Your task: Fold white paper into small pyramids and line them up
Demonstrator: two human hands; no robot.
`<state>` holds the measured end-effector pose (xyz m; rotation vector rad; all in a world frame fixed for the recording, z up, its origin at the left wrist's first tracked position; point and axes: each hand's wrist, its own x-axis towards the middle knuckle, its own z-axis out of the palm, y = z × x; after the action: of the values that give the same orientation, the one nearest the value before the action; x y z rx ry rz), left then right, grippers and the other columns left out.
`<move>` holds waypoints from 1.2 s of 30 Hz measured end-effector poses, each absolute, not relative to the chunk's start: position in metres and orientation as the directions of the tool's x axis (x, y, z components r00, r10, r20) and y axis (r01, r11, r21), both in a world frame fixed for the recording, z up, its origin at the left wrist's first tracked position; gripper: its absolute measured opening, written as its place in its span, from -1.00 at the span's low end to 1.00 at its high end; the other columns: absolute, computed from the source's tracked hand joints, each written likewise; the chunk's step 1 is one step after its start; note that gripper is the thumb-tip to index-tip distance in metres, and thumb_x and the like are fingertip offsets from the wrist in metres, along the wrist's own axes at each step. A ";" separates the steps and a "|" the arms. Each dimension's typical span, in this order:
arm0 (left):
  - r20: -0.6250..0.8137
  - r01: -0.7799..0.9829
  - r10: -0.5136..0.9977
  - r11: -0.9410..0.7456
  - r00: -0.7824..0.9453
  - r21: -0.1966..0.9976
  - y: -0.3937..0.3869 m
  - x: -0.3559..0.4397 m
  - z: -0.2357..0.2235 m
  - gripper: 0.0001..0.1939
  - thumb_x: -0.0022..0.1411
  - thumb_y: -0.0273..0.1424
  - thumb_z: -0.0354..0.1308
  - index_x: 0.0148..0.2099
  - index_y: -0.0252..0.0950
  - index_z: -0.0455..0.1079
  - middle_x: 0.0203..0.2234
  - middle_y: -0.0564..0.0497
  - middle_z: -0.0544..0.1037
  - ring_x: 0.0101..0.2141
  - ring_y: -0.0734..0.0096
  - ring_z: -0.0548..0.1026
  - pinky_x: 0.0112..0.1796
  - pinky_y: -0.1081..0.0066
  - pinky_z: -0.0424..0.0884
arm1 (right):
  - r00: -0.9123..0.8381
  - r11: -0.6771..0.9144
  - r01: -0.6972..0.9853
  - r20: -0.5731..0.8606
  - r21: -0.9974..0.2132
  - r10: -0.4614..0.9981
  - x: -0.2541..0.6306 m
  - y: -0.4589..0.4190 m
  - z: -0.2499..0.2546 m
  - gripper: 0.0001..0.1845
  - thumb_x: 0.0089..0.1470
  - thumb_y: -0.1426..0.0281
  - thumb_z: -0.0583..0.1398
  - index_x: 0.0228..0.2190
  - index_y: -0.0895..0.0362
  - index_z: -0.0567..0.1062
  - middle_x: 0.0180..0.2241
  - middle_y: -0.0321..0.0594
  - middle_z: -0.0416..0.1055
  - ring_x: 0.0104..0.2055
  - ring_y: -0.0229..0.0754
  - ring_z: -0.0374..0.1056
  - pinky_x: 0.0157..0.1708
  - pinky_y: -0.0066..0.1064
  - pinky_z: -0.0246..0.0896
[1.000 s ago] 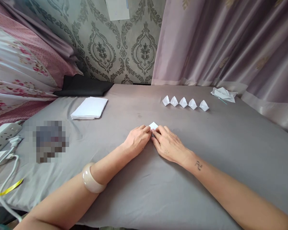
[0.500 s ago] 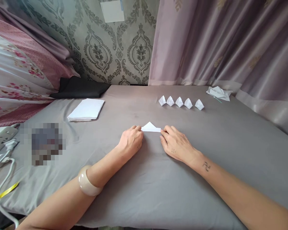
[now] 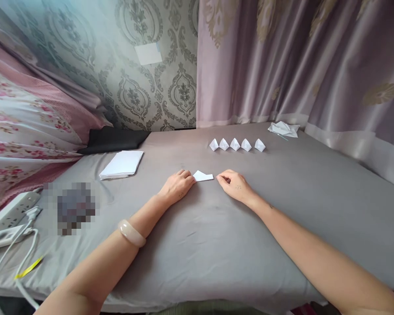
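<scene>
A small folded white paper (image 3: 203,176) lies on the grey cloth in front of me, with a peaked top and a straight strip along its bottom. My left hand (image 3: 177,186) is closed on its left end, and the fingers cover that part. Just off the paper's right end is my right hand (image 3: 234,183), fingers curled and thumb against the forefinger, with a narrow gap to the paper. I see nothing between those fingers. Beyond the hands, several folded white paper pieces (image 3: 235,145) stand in a row.
On the left lies a stack of white paper (image 3: 122,164), with a black cloth (image 3: 114,139) behind it. A power strip (image 3: 15,214) with white cables and a yellow strip (image 3: 29,267) are at the near left. More folded paper (image 3: 283,128) sits at the far right by the curtain (image 3: 249,65).
My right hand has let go of the paper's right end and moved slightly away. My left hand stays on the left end. The whole view has shifted with my head.
</scene>
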<state>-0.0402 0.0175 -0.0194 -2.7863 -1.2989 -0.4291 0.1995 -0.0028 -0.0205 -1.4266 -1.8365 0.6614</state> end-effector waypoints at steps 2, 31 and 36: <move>0.262 0.772 0.754 -0.634 0.602 0.050 0.018 -0.036 -0.015 -0.65 0.39 -0.35 -0.15 -0.27 -0.33 0.43 -0.35 -0.11 0.46 -0.27 0.29 0.40 -0.19 0.31 0.35 | -0.104 0.238 0.581 0.219 -0.778 0.970 0.200 -0.003 -0.019 -0.75 0.10 0.29 0.12 -0.43 0.13 0.56 -0.29 -0.18 0.49 -0.35 -0.23 0.36 -0.21 -0.35 0.21; -0.147 0.050 0.858 0.141 0.492 0.989 -0.037 0.025 0.001 -0.62 0.16 -0.12 0.22 -0.24 -0.39 0.44 -0.45 -0.08 0.58 -0.48 0.38 0.54 -0.41 0.40 0.43 | -0.050 -0.038 -0.071 -0.034 -0.997 0.998 0.210 -0.022 0.028 -0.65 -0.25 0.13 0.39 -0.54 0.18 0.58 -0.53 -0.27 0.45 -0.41 -0.26 0.25 -0.38 -0.39 0.09; -0.097 0.011 0.963 0.097 0.250 0.995 -0.031 0.022 -0.003 -0.68 0.16 -0.15 0.22 -0.23 -0.33 0.45 -0.41 -0.02 0.57 -0.40 0.44 0.51 -0.37 0.46 0.39 | -0.094 -0.029 0.091 -0.037 -0.995 0.995 0.214 -0.025 0.027 -0.72 -0.17 0.24 0.35 -0.40 0.16 0.57 -0.40 -0.27 0.52 -0.31 -0.18 0.38 -0.29 -0.37 0.21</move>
<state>0.0222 -0.0309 -0.0029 -2.8817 -2.4663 -2.2042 0.2137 -0.0245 0.0267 -1.2533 -1.3308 1.2609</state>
